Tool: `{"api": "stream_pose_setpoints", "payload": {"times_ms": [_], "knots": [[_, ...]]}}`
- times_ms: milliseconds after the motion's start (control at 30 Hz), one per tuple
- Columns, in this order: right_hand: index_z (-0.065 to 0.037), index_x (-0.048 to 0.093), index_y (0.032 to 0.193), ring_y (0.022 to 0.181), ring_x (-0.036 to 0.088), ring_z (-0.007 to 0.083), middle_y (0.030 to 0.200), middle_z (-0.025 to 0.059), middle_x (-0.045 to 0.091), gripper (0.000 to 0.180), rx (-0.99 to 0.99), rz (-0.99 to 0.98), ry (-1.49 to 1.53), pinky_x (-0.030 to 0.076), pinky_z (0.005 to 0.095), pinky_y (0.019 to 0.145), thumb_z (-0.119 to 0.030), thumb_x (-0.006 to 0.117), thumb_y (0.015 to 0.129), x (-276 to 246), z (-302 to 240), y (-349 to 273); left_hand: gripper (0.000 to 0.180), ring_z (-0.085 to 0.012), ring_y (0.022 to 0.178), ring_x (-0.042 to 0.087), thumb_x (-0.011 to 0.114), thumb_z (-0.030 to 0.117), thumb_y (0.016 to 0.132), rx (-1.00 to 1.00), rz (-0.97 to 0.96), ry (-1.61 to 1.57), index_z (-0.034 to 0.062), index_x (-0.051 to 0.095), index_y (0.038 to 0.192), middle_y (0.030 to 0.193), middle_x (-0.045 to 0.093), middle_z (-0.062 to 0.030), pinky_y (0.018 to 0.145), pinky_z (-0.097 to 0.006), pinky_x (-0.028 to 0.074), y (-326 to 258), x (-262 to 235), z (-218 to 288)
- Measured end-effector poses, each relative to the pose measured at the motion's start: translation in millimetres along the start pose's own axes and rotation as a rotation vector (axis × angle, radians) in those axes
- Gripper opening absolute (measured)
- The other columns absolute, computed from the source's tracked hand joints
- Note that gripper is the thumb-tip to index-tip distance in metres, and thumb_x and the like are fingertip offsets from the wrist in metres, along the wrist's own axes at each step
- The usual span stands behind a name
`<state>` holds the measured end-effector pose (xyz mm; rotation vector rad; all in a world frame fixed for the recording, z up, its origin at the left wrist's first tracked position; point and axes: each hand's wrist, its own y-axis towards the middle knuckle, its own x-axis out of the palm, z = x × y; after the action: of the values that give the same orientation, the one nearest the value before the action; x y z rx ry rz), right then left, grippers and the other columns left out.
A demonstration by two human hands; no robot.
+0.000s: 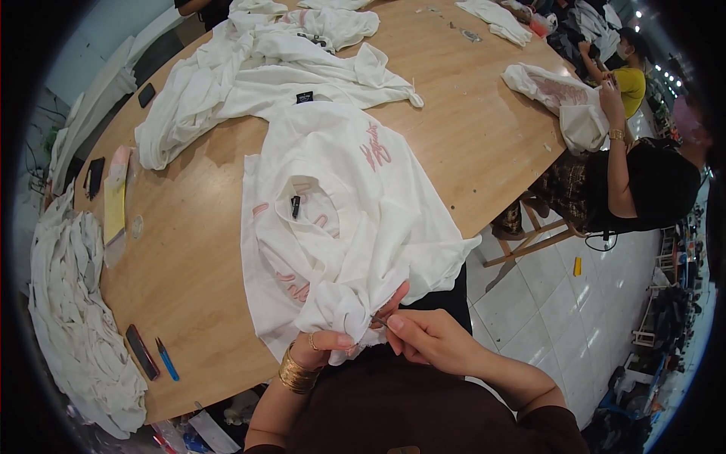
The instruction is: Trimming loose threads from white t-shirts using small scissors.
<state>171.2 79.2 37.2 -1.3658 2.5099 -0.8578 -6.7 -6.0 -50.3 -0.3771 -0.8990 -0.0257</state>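
Observation:
A white shirt (363, 227) with pink embroidered lettering lies across the near edge of the table, its neck opening facing up. My left hand (327, 345), with a gold bracelet at the wrist, pinches a bunched edge of the shirt close to my body. Closed beside it, my right hand (432, 337) grips a small dark metal tool (379, 320), whose tip points at the gathered cloth. Whether it is tweezers or snips cannot be made out, since the fingers cover most of it.
More white shirts (219, 83) are heaped at the table's far side. A tall white garment pile (72, 303) stands at the left, near a dark red phone (142, 352) and blue-handled tweezers (166, 359). At right, a seated co-worker (643, 181) handles a white garment (563, 102).

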Motion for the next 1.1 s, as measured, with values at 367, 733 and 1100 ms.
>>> {"api": "stream_pose_setpoints", "payload": {"times_ms": [367,733,1100], "knots": [[-0.004,0.053,0.097,0.059,0.055,0.0102,0.068,0.0044,0.057,0.02,-0.398,0.333,-0.264,0.043,0.0222,0.055,-0.019,0.057,0.086,-5,-1,5,0.033,-0.0127,0.059,0.054,0.061,0.008,0.068,0.039,0.11,0.107,-0.0017,0.052,0.098,0.072,0.057,-0.0063,0.054,-0.022,0.045,-8,18,12],[-0.005,0.054,0.095,0.055,0.057,0.0199,0.068,0.0068,0.059,0.028,-0.648,0.499,-0.939,0.043,0.0273,0.049,-0.001,0.064,0.069,-19,15,20,0.023,-0.0176,0.077,0.062,0.057,0.013,0.084,0.112,0.366,0.549,-0.006,0.056,0.098,0.086,0.064,-0.011,0.07,-0.026,0.049,-4,37,24],[-0.004,0.052,0.098,0.059,0.057,0.0183,0.072,0.0078,0.059,0.022,-0.298,0.48,-0.515,0.043,0.0275,0.054,-0.019,0.058,0.083,-16,-4,10,0.069,-0.038,0.121,0.037,0.055,0.014,0.077,-0.008,0.184,-0.063,-0.013,0.019,0.129,0.125,0.038,-0.0314,0.095,-0.035,0.042,-13,46,33]]}}
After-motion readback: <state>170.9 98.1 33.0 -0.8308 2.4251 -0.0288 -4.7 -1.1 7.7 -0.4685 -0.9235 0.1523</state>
